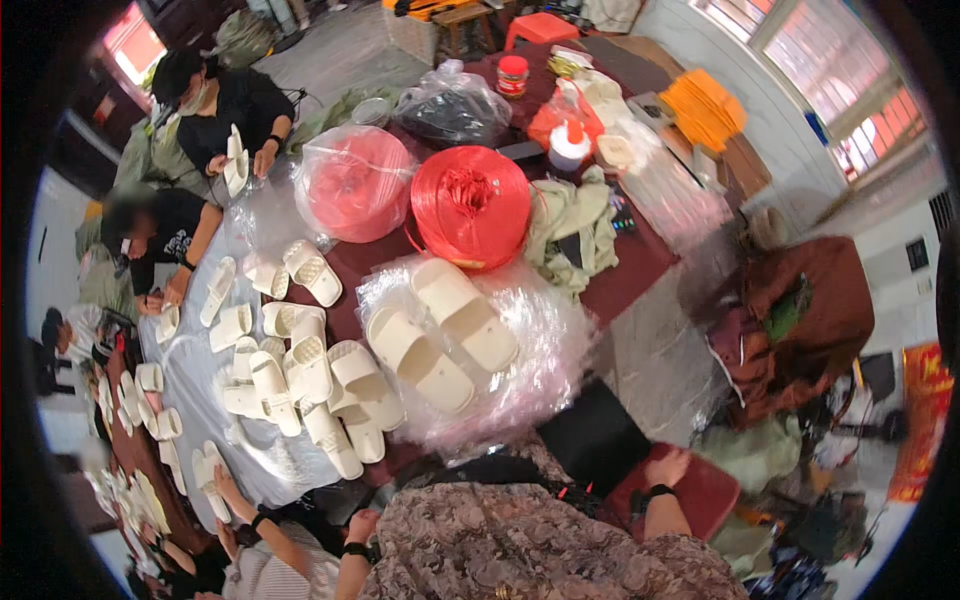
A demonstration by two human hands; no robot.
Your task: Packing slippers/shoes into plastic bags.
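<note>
My left hand [362, 526], with a dark wristband, is low beside my patterned clothing, near the table's front edge. Its fingers are too small and foreshortened to make out. Out to the right, my right hand [668, 467] is over a dark red seat [705, 490], fingers stretched out and nothing visible in them. In front of me a pair of cream slippers [440, 335] lies side by side on a stack of clear plastic bags [545, 350]. Left of the bags is a heap of more cream slippers [290, 370].
A red twine roll [470, 205] and a plastic-wrapped pink roll [357, 185] stand beyond the bags. A green cloth [575, 225] and a white bottle [569, 148] are farther right. Co-workers on the left handle slippers; one sits close beside me. A black panel [595, 435] lies by the seat.
</note>
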